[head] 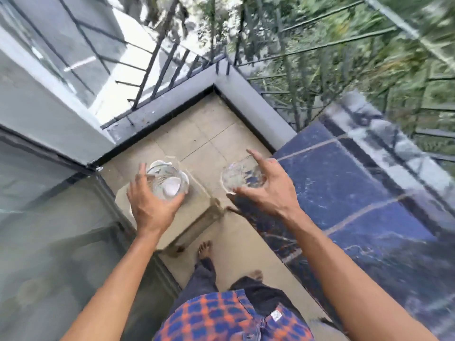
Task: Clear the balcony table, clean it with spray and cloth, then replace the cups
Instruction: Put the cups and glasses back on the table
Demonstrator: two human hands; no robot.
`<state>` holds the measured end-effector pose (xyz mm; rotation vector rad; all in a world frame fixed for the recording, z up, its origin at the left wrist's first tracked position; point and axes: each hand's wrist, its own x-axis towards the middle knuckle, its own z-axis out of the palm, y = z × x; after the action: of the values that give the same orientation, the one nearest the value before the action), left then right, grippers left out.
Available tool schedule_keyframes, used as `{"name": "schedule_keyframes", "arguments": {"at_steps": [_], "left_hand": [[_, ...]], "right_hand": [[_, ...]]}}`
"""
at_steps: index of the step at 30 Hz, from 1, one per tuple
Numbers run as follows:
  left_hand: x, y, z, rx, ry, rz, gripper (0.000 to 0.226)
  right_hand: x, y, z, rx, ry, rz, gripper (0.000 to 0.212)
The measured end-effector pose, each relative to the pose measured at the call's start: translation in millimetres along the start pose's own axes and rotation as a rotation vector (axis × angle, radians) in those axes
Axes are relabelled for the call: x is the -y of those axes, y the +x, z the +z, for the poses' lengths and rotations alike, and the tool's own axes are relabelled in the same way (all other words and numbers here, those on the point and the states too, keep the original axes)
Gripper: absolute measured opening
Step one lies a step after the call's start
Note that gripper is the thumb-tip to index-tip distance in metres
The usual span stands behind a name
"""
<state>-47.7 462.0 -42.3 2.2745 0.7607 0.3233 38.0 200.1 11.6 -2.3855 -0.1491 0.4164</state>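
My left hand point(150, 205) grips a clear glass cup point(167, 182) from its near side, holding it over a low stool and a white object beneath. My right hand point(264, 190) holds a second clear glass cup point(240, 179) with its fingers spread around it, in the air just left of the table's corner. The balcony table point(364, 193) has a dark blue marble-patterned tiled top and fills the right side of the view. No spray bottle or cloth is in sight.
A small wooden stool point(197, 217) stands on the beige floor tiles below my left hand. A glass door point(49, 217) lines the left. A grey kerb with black railing point(246, 94) closes the far corner. My bare feet stand between stool and table.
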Motion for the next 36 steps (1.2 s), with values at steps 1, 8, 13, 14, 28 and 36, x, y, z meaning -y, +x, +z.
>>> {"name": "schedule_keyframes", "arguments": {"at_steps": [1,8,13,14,28,36], "left_hand": [[-26.5,1.8,5.0,0.025,-0.031,0.031,0.112],[-191.1,-29.2,115.1,0.316,-0.135,0.254,0.100],[-273.1,-68.6,199.5,0.568,-0.136,0.378,0.100],[-283.6,-74.0,212.6,0.601,-0.117,0.417,0.100],[-363.7,-42.1,366.8,0.850,-0.012,0.706,0.094],[-373.4,-35.8,386.6,0.889,-0.072,0.791,0.098]], "right_hand": [[-10.6,-3.3,-25.4,-0.062,-0.008,0.020,0.092],[-146.6,-53.2,-169.3,-0.354,-0.091,0.287,0.093],[-233.1,-91.8,-219.9,-0.448,-0.091,0.468,0.092],[-243.8,-95.2,-225.0,-0.454,-0.092,0.489,0.092],[-308.1,-25.2,-236.5,-0.492,0.025,0.673,0.093],[-299.8,3.3,-220.8,-0.534,-0.006,0.709,0.095]]}}
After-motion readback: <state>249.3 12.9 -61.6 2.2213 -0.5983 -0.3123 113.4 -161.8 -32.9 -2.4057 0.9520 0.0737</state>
